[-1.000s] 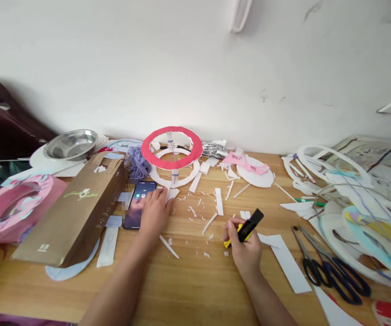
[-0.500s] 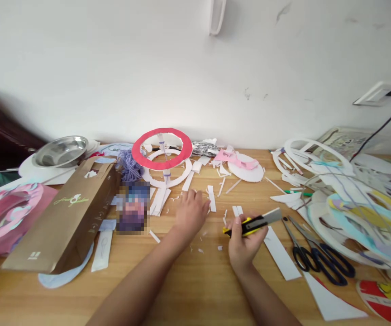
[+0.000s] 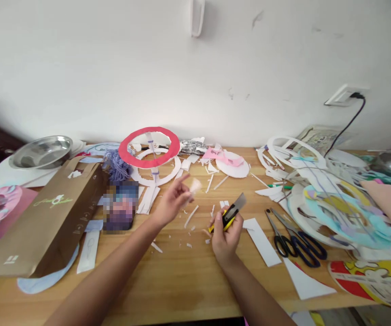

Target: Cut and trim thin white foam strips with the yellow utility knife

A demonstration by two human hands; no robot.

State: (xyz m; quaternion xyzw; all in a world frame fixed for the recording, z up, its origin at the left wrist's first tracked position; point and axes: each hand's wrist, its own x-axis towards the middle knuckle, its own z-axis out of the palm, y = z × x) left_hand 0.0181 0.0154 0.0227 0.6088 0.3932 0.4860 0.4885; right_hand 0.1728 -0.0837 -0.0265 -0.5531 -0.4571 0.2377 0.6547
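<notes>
Near the middle of the table (image 3: 188,290), the right hand (image 3: 225,235) is clenched around a yellow-and-black box cutter (image 3: 228,213), its blade out and pointing up and away. The left hand (image 3: 171,201) is raised just above the table, pinching a small white paper scrap (image 3: 194,185). A brown paper bag (image 3: 42,217) lies toward the left edge; its pale green logo is too small to read. Black scissors (image 3: 295,242) lie toward the right.

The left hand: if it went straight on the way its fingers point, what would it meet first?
The left hand holds a small white paper scrap and points up-right; probably first the white strips, then the white disc with pink paper. Depth is unclear.
</notes>
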